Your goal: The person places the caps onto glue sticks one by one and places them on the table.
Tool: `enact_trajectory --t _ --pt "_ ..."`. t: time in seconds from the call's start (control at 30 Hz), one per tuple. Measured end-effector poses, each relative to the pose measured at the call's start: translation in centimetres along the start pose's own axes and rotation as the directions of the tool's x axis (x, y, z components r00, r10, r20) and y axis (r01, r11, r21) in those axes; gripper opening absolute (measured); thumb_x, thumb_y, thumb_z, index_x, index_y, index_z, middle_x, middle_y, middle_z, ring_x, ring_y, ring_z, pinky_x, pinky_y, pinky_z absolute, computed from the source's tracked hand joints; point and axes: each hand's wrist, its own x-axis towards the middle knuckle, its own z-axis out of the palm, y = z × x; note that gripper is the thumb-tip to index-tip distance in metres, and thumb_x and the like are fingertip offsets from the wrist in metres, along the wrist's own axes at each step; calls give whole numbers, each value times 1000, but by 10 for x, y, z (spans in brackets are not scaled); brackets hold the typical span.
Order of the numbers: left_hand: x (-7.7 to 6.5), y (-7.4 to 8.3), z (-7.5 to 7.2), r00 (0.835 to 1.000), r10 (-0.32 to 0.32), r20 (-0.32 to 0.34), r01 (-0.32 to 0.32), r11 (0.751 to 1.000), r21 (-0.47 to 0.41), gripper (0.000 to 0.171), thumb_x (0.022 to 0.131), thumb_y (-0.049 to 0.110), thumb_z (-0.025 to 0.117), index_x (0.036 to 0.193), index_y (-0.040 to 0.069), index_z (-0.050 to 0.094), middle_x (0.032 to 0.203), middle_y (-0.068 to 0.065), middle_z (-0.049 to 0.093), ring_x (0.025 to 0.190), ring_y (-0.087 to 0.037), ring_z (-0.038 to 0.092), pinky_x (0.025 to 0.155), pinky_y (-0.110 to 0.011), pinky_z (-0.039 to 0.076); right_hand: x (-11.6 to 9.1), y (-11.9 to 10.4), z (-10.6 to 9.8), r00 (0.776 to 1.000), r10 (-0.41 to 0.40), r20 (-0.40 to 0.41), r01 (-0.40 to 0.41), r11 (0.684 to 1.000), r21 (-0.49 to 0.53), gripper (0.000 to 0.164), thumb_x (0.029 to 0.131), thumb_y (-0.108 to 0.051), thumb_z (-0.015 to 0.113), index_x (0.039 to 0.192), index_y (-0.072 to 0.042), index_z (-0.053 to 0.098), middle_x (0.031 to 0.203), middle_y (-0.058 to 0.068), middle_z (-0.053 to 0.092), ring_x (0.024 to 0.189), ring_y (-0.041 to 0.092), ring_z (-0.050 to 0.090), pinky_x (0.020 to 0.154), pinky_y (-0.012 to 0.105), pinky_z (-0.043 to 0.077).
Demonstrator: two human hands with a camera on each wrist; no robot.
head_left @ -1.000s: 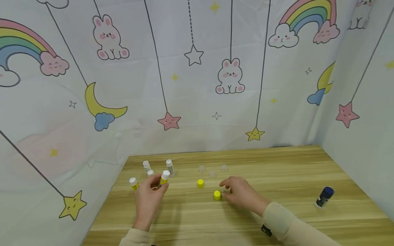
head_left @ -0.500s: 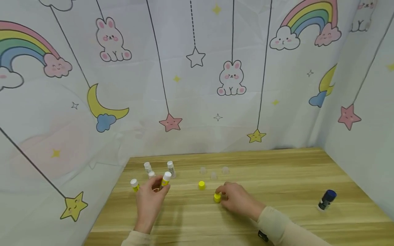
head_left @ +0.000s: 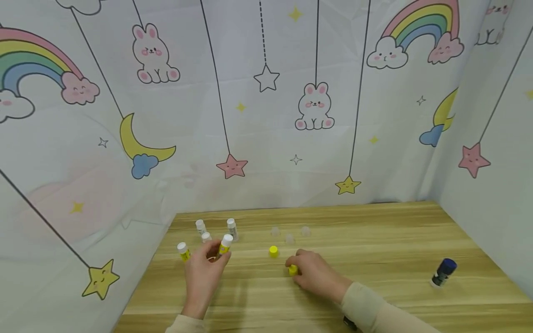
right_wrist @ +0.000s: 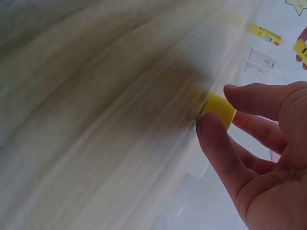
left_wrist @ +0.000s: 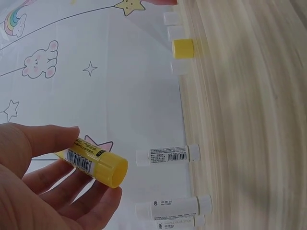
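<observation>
My left hand [head_left: 202, 274] grips a yellow glue stick [head_left: 225, 247] between thumb and fingers, its white end up. In the left wrist view, the printed label and yellow lower end of that glue stick [left_wrist: 94, 162] face the camera. On the table, my right hand [head_left: 318, 274] pinches a small yellow cap [head_left: 293, 270]. Thumb and fingertips sit on opposite sides of the cap [right_wrist: 218, 110] in the right wrist view. A second yellow cap [head_left: 273, 251] stands just behind. Left of my left hand is another yellow glue stick [head_left: 183, 251] with a white top.
White glue sticks [head_left: 232, 230] stand at the back left of the wooden table [head_left: 374, 231]. Translucent caps [head_left: 306, 231] sit behind the yellow ones. Far right, a dark-blue-topped stick [head_left: 443, 273] stands upright. A black object [head_left: 350, 323] shows partly under the right sleeve.
My right hand has come left onto the nearer yellow cap, and its fingers now pinch it. The left hand keeps its hold on the glue stick. The head view has shifted slightly.
</observation>
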Motion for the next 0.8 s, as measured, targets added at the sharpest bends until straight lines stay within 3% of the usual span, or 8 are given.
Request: enact_trajectory --t 0.33,0.8 --pt "1 2 2 1000 17 -6 -17 1000 13 33 80 7 85 111 4 75 102 -11 75 92 -25 72 77 -40 59 -1 -5 4 998 -50 -23 50 999 -14 24 82 3 76 103 -9 76 90 -3 61 76 3 53 66 23 49" --pt "1 6 12 997 76 -4 -76 997 -26 33 80 5 85 112 5 75 102 -11 75 92 -24 72 77 -39 59 0 -14 -8 996 -4 -85 4 1000 -6 24 81 -1 79 103 -11 76 91 -4 62 83 10 60 73 26 53"
